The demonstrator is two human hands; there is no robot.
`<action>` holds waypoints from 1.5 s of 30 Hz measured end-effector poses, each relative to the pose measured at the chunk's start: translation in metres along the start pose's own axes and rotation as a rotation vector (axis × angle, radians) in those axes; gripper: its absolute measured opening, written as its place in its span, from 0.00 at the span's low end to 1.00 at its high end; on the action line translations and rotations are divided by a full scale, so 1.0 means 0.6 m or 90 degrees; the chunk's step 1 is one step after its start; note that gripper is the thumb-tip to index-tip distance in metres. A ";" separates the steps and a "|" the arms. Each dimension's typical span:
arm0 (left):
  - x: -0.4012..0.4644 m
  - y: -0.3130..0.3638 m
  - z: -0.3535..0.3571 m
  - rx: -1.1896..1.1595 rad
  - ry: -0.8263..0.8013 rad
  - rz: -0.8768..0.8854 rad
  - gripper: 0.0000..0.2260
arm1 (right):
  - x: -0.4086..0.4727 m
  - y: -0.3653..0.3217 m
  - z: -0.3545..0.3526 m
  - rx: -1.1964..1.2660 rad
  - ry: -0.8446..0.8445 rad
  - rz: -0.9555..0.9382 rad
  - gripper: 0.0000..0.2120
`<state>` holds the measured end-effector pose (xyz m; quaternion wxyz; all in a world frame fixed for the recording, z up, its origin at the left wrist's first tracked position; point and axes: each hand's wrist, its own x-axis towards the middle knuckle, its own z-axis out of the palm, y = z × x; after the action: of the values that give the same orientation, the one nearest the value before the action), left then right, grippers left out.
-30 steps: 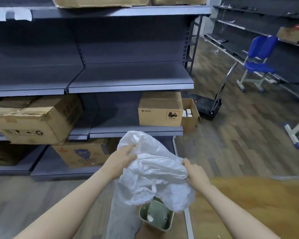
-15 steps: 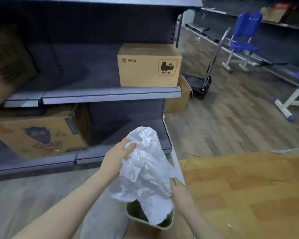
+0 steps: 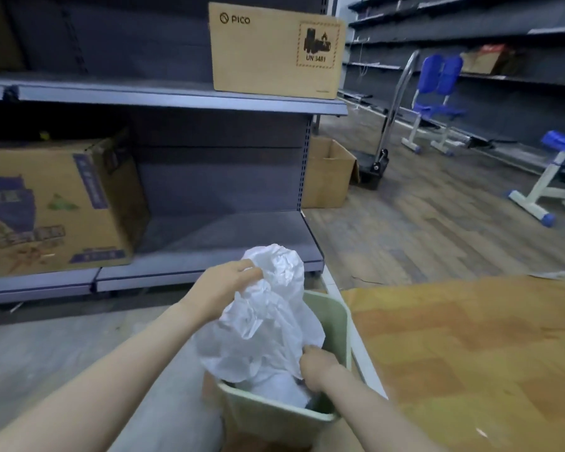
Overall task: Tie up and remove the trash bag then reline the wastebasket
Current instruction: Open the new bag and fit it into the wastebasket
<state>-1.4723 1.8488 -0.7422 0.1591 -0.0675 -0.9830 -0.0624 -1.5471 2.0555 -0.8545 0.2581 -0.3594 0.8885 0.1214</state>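
At the near centre of the scene, on the floor, stands a pale green wastebasket [image 3: 335,324] with a crumpled white trash bag [image 3: 268,324] hanging partly inside it and rising well above its rim. The left hand [image 3: 229,285] grips the upper part of the bag, its fingers curled into the plastic just below the bag's bunched top. The right hand [image 3: 317,365] reaches down inside the basket's mouth and pinches the bag's lower right edge; its fingertips are partly hidden by the plastic. The bag's lower folds lie within the basket, against its near wall.

To the right of the basket, and just beside it, lies a table [image 3: 470,347] with a yellow-orange wood-grain top and a pale edge. Behind the basket runs a grey metal shelving unit [image 3: 183,96]. On its upper shelf sits a closed cardboard box [image 3: 274,50] printed "PICO" with a "UN 3481" label. On the lowest shelf, far left, rests a larger printed carton [image 3: 53,210], tilted slightly. Past the shelf's right end, an open-topped cardboard box [image 3: 330,174] stands on the wood-pattern floor [image 3: 437,223], with a hand trolley [image 3: 382,151] just beside it. Further right are a blue chair [image 3: 437,96] and part of a second blue seat [image 3: 558,171], both before more dark shelving along the far wall.
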 end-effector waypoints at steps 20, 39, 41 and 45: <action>0.006 0.058 0.058 -0.136 0.071 -0.039 0.35 | -0.047 0.022 -0.097 0.301 0.460 -0.005 0.26; -0.002 0.108 0.114 -0.149 -0.474 -0.109 0.25 | -0.119 0.024 -0.137 0.288 0.225 -0.135 0.40; -0.004 0.105 0.110 -0.065 -0.432 -0.040 0.24 | -0.109 0.021 -0.117 0.137 0.176 -0.099 0.40; 0.003 0.079 0.082 0.060 -0.198 0.059 0.22 | -0.106 0.072 -0.118 0.288 0.272 -0.090 0.21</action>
<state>-1.4819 1.9027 -0.7829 0.0106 -0.1142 -0.9934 0.0026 -1.5648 2.0944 -0.7594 0.1467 -0.3710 0.9000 -0.1756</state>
